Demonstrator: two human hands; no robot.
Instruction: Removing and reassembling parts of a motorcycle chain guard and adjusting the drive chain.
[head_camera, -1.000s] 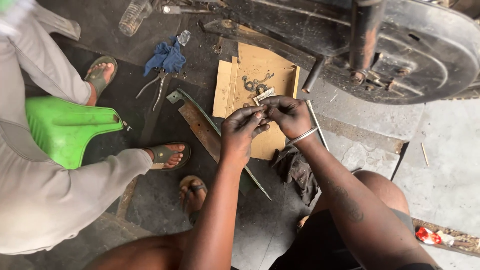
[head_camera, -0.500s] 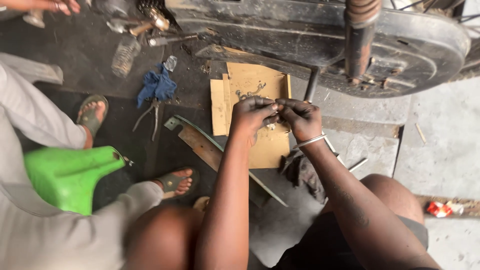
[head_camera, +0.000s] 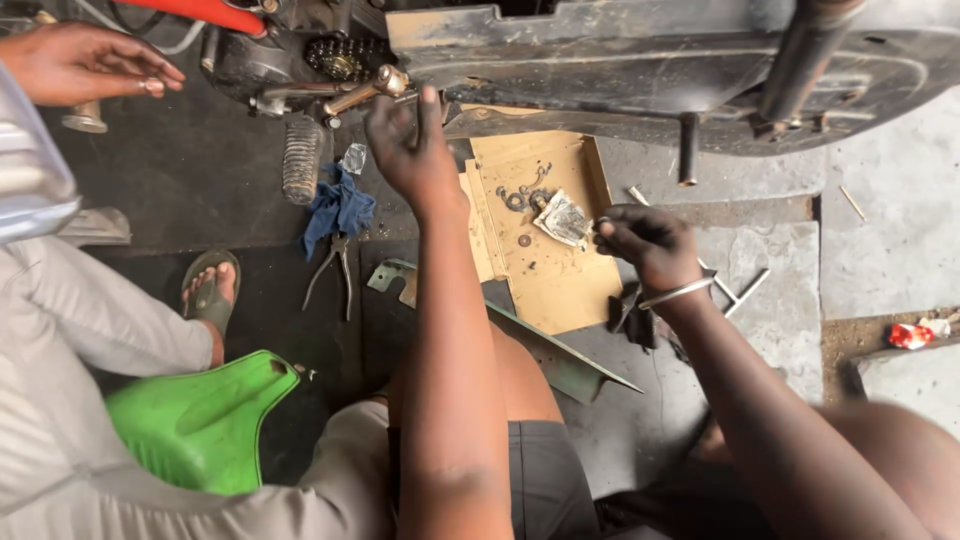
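left hand (head_camera: 415, 150) at engine lever (head_camera: 365, 92), right hand (head_camera: 640, 240) perhaps pinching small part

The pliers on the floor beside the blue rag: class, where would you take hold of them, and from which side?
Grip the pliers by the two handles, coming from above at the end nearer the person. They lie flat on the dark floor with the handles splayed apart; the head points toward the rag, which crowds it.

L hand (head_camera: 412, 150) up, arm outstretched, fingers spread; R hand (head_camera: 640, 240) low, fingers curled in grip
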